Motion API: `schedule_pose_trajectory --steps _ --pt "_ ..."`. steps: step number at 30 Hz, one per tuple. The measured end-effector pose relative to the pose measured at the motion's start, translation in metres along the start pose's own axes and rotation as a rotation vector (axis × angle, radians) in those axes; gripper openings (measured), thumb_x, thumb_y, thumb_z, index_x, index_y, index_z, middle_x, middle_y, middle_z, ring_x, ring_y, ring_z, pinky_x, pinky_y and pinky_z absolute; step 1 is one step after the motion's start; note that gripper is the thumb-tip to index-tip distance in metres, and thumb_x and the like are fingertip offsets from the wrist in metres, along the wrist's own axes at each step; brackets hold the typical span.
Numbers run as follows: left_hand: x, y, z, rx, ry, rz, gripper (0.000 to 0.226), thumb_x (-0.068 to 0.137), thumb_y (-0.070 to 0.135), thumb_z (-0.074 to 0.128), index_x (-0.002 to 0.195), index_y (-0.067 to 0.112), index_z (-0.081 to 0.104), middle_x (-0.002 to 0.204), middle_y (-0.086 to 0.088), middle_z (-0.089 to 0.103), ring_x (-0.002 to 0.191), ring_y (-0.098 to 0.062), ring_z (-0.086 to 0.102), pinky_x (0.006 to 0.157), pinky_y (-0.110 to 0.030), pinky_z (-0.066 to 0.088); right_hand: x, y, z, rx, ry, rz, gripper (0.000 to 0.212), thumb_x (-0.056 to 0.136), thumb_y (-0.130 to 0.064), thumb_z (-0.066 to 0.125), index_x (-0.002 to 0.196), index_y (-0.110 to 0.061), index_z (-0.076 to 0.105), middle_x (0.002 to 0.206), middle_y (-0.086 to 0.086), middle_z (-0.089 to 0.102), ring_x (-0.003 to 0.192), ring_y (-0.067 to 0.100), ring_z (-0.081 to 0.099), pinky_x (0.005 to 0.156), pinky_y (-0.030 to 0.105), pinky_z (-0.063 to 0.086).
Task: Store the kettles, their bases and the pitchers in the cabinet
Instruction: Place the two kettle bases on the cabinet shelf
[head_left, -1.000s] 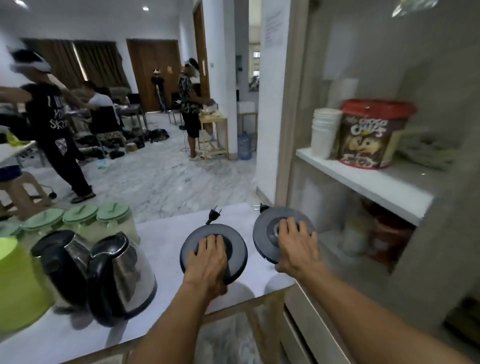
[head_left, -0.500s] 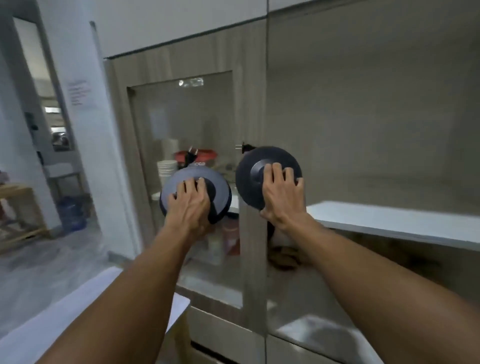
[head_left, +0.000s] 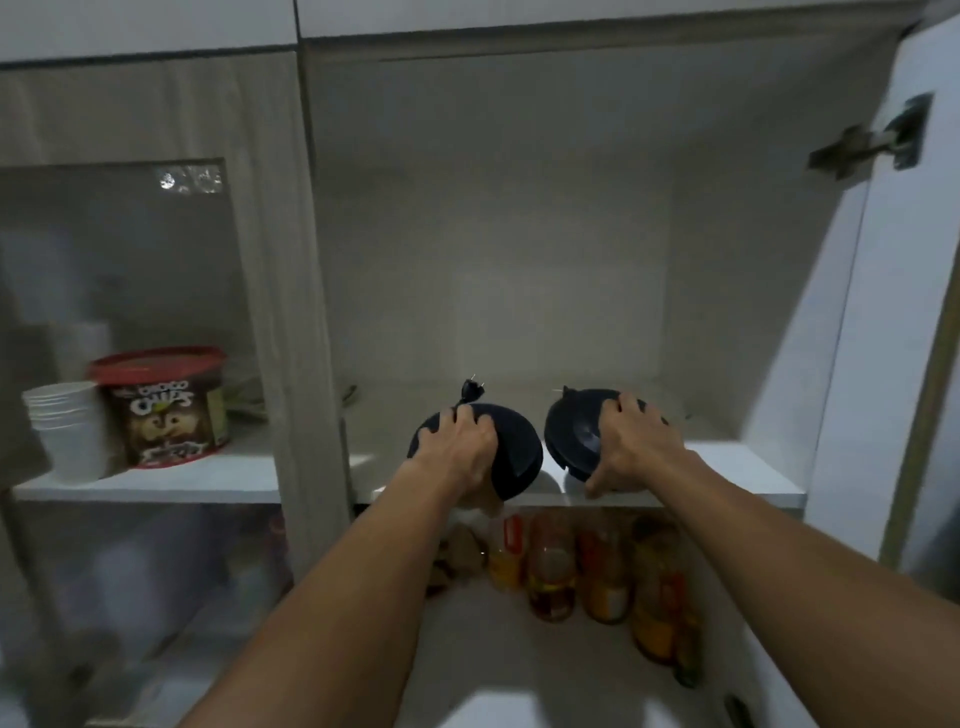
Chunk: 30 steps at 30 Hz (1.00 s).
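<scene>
Bases raised to shelf (head_left: 737, 470); left base (head_left: 511, 457), right base (head_left: 574, 434) under fingers (head_left: 467, 423)

Dim, greyish light — the cabinet (head_left: 519, 234) back wall is brightest at its centre and darkens toward the corners. Small glare spots sit on the glass door (head_left: 189, 179) at left. Edges bow with wide-angle distortion, and the jars (head_left: 602, 571) below the shelf (head_left: 727, 467) are soft — blurred.
</scene>
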<state>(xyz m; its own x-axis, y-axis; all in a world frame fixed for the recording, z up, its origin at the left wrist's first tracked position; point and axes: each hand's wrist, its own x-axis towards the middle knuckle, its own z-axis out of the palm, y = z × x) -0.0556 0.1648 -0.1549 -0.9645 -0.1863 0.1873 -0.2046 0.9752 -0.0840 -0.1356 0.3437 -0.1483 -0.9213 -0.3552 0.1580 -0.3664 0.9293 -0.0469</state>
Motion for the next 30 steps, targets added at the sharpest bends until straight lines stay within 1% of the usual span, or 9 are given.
schedule_pose_trajectory --steps 2,5,10,16,19,21,23,26,30 --pt "0.032 0.001 0.010 -0.035 -0.069 0.003 0.065 0.087 0.032 0.068 0.136 0.003 0.037 0.142 -0.021 0.035 0.131 -0.042 0.034 0.106 -0.059 0.036 0.028 0.013 0.008 -0.031 -0.082 0.013 0.116 0.054 -0.055 0.087 0.145 -0.010 0.032 0.147 0.009 0.035 0.133 0.035 0.038 0.104 0.050 0.043" --pt "0.081 0.003 0.021 -0.087 -0.215 -0.027 0.090 0.061 0.050 0.085 0.130 0.008 0.045 0.139 -0.015 0.038 0.126 -0.039 0.040 0.105 -0.051 0.042 0.073 0.031 0.019 -0.042 -0.255 -0.007 0.104 0.050 -0.058 0.088 0.134 -0.015 0.045 0.138 0.006 0.042 0.124 0.031 0.045 0.101 0.046 0.047" --pt "0.148 0.011 0.038 -0.086 -0.415 -0.098 0.079 0.063 0.054 0.084 0.122 0.010 0.054 0.129 -0.008 0.051 0.107 -0.029 0.052 0.092 -0.041 0.051 0.143 0.051 0.033 0.035 -0.413 -0.037 0.100 0.050 -0.062 0.087 0.129 -0.015 0.048 0.134 0.004 0.047 0.115 0.029 0.055 0.098 0.044 0.050" --pt "0.189 0.011 0.051 -0.109 -0.450 -0.126 0.085 0.065 0.052 0.083 0.131 0.011 0.049 0.140 -0.011 0.037 0.128 -0.034 0.039 0.104 -0.048 0.044 0.187 0.053 0.039 0.000 -0.451 -0.032 0.101 0.044 -0.063 0.085 0.126 -0.016 0.050 0.127 0.002 0.055 0.110 0.028 0.059 0.096 0.043 0.052" --pt "0.185 0.012 0.055 -0.132 -0.414 -0.145 0.096 0.068 0.048 0.082 0.144 0.012 0.036 0.146 -0.011 0.031 0.134 -0.035 0.034 0.107 -0.049 0.040 0.187 0.051 0.042 0.000 -0.450 -0.025 0.103 0.052 -0.061 0.084 0.134 -0.014 0.045 0.135 0.005 0.050 0.116 0.030 0.056 0.098 0.044 0.051" --pt "0.175 0.014 0.058 -0.163 -0.334 -0.179 0.107 0.071 0.042 0.082 0.152 0.013 0.018 0.149 -0.013 0.024 0.138 -0.036 0.029 0.111 -0.050 0.036 0.177 0.050 0.047 0.056 -0.414 -0.015 0.106 0.062 -0.058 0.082 0.144 -0.011 0.033 0.147 0.009 0.038 0.128 0.033 0.048 0.104 0.046 0.046" --pt "0.156 0.017 0.058 -0.217 -0.231 -0.197 0.114 0.070 0.035 0.084 0.154 0.014 0.010 0.152 -0.012 0.018 0.141 -0.035 0.023 0.112 -0.052 0.034 0.157 0.049 0.056 0.119 -0.317 0.003 0.111 0.067 -0.057 0.078 0.150 -0.011 0.021 0.154 0.011 0.025 0.137 0.039 0.035 0.108 0.050 0.040" --pt "0.112 0.018 0.047 -0.265 -0.135 -0.193 0.115 0.066 0.037 0.087 0.152 0.015 0.013 0.155 -0.009 0.012 0.144 -0.034 0.020 0.113 -0.057 0.030 0.118 0.040 0.060 0.174 -0.190 0.005 0.109 0.071 -0.052 0.075 0.152 -0.015 0.013 0.157 0.009 0.015 0.141 0.043 0.023 0.109 0.060 0.034" --pt "0.018 0.004 0.028 -0.227 -0.013 -0.260 0.099 0.075 0.043 0.079 0.149 0.015 0.018 0.155 -0.008 0.014 0.141 -0.034 0.023 0.111 -0.060 0.029 0.049 0.000 0.047 0.210 -0.156 -0.077 0.100 0.084 -0.048 0.069 0.155 -0.014 0.008 0.164 0.006 0.001 0.147 0.044 0.012 0.111 0.067 0.025"
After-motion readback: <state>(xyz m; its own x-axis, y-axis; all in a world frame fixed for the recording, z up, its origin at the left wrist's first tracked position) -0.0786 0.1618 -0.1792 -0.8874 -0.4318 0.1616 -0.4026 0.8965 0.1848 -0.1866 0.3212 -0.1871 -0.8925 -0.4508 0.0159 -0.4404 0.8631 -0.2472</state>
